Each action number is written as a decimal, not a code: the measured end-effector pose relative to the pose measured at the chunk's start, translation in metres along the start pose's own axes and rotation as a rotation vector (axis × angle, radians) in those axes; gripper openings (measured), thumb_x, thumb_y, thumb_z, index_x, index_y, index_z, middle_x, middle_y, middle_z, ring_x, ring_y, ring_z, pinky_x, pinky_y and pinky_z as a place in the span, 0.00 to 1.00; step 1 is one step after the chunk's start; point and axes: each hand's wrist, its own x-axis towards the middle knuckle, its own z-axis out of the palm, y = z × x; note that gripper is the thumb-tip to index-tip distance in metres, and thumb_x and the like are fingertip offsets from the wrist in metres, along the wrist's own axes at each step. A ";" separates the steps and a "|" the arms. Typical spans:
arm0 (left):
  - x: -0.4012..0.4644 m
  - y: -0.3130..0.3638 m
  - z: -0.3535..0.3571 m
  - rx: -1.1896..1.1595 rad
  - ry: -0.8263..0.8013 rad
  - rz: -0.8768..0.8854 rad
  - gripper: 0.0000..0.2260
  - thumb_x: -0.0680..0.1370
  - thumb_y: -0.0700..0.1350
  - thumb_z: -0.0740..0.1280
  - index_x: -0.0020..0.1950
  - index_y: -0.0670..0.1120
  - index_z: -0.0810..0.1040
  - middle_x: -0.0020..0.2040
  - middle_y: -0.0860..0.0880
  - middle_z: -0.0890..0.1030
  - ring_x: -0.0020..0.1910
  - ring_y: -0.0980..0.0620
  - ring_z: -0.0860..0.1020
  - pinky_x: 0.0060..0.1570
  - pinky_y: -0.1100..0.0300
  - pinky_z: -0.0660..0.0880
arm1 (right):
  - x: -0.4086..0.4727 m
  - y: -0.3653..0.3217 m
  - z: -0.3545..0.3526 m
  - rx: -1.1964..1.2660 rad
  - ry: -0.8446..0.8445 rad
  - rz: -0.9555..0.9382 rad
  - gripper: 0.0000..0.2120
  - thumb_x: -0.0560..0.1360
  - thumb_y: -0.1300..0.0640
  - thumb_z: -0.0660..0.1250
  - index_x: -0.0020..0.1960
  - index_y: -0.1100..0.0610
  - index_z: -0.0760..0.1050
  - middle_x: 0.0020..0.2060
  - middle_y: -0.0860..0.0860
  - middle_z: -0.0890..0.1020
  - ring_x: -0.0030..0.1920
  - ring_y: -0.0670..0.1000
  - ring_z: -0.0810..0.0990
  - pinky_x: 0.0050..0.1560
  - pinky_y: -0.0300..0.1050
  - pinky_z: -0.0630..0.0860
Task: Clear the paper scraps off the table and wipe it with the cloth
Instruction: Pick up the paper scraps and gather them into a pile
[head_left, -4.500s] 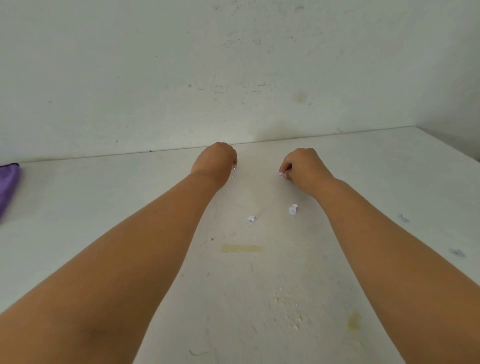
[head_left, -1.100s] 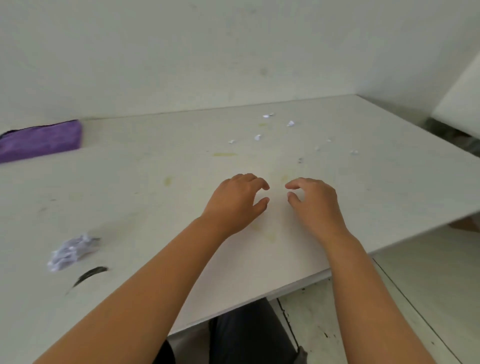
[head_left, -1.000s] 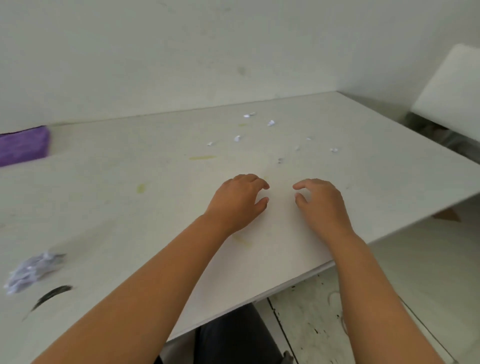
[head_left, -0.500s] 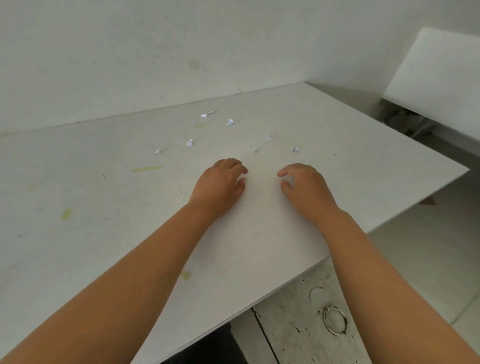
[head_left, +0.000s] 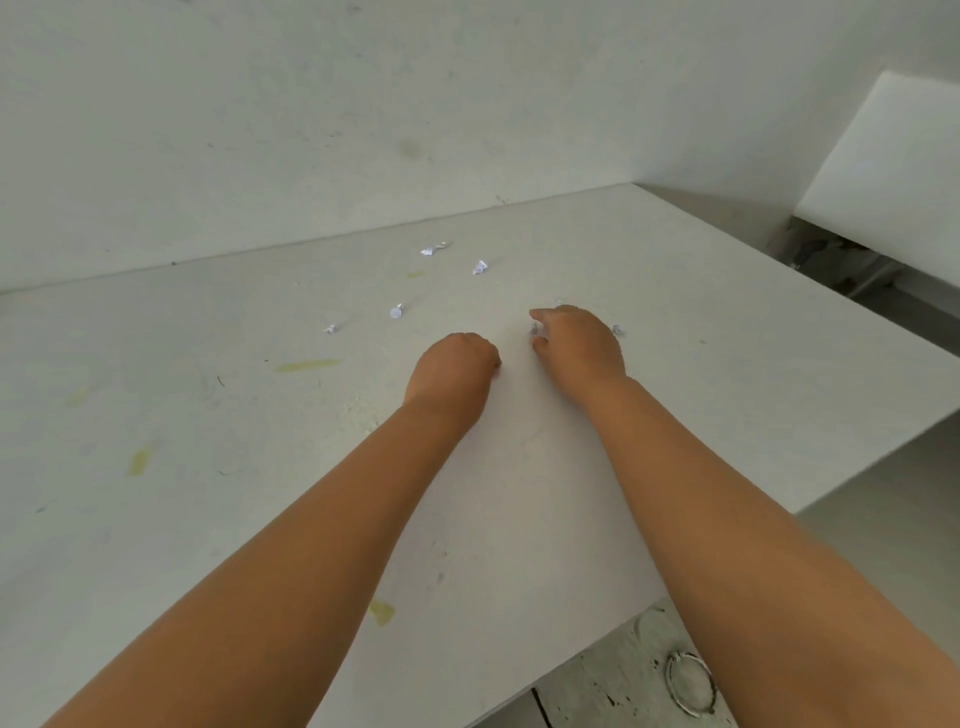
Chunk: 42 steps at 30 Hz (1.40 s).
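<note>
White paper scrap (head_left: 534, 328) between right hand (head_left: 579, 345) grip's spread fingertips; left hand (head_left: 451, 370) fisted, empty.

A white wall (head_left: 311, 130) rises straight from the far edge of the bench, scuffed with faint grey marks and one dull smudge (head_left: 410, 149). To the right of the wall, past the bench's far right corner, a tilted white panel (head_left: 893, 171) stands, with dark clutter (head_left: 831, 260) below it, too blurred to tell apart. Below the bench's near edge lies a pale concrete floor (head_left: 613, 691), cracked and speckled dark. On that floor, just beside the near edge, rests a thin metal ring (head_left: 670, 680). More pale floor (head_left: 883, 519) shows under the bench's right edge.
</note>
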 end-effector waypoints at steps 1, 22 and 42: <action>0.002 0.001 -0.001 0.012 0.004 -0.007 0.15 0.77 0.35 0.57 0.61 0.44 0.77 0.56 0.44 0.77 0.55 0.44 0.75 0.52 0.57 0.70 | 0.003 -0.002 0.002 -0.026 0.032 0.013 0.14 0.77 0.61 0.57 0.36 0.48 0.73 0.48 0.57 0.78 0.50 0.58 0.76 0.34 0.44 0.68; 0.009 -0.005 0.015 0.017 0.155 -0.016 0.13 0.77 0.36 0.60 0.54 0.47 0.79 0.51 0.46 0.80 0.49 0.45 0.77 0.43 0.58 0.69 | -0.012 0.139 -0.055 0.300 0.289 0.376 0.02 0.73 0.65 0.68 0.43 0.65 0.78 0.45 0.59 0.83 0.41 0.50 0.75 0.44 0.40 0.69; 0.110 0.053 0.020 -0.178 0.043 0.014 0.16 0.78 0.35 0.60 0.65 0.45 0.75 0.58 0.44 0.79 0.56 0.46 0.77 0.55 0.58 0.71 | 0.008 0.091 -0.005 0.407 0.202 0.169 0.14 0.67 0.73 0.59 0.43 0.59 0.78 0.43 0.56 0.81 0.45 0.56 0.79 0.45 0.46 0.75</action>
